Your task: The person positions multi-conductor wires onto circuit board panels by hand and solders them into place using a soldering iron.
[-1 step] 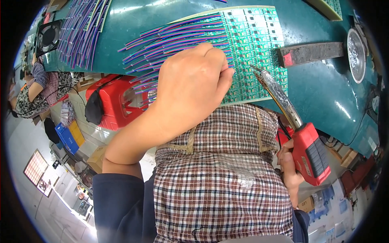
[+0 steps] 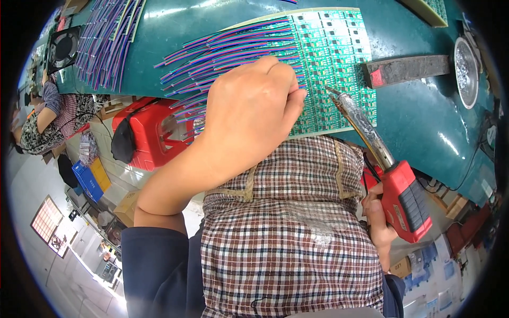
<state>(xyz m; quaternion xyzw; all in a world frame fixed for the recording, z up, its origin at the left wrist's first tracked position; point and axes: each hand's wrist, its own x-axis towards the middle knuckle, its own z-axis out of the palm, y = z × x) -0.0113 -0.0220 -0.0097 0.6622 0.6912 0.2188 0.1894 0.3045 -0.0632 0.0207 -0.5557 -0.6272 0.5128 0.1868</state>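
My left hand (image 2: pixel 249 111) is curled into a fist over the near edge of a green circuit board panel (image 2: pixel 339 42), knuckles up. Whatever lies under its fingers is hidden. Multicoloured ribbon wires (image 2: pixel 228 47) fan out from the board's left side and run under this hand. My right hand (image 2: pixel 379 222) grips the handle of a red soldering gun (image 2: pixel 405 199). The gun's metal tip (image 2: pixel 333 93) points up and left at the board, just right of my left fingertips.
A grey block with a red end (image 2: pixel 408 69) and a round metal dish (image 2: pixel 466 71) lie on the green bench (image 2: pixel 424 122) to the right. More wire bundles (image 2: pixel 106 37) and a black fan (image 2: pixel 63 47) are at far left. Below are a red stool (image 2: pixel 154 132) and another person (image 2: pixel 53 116).
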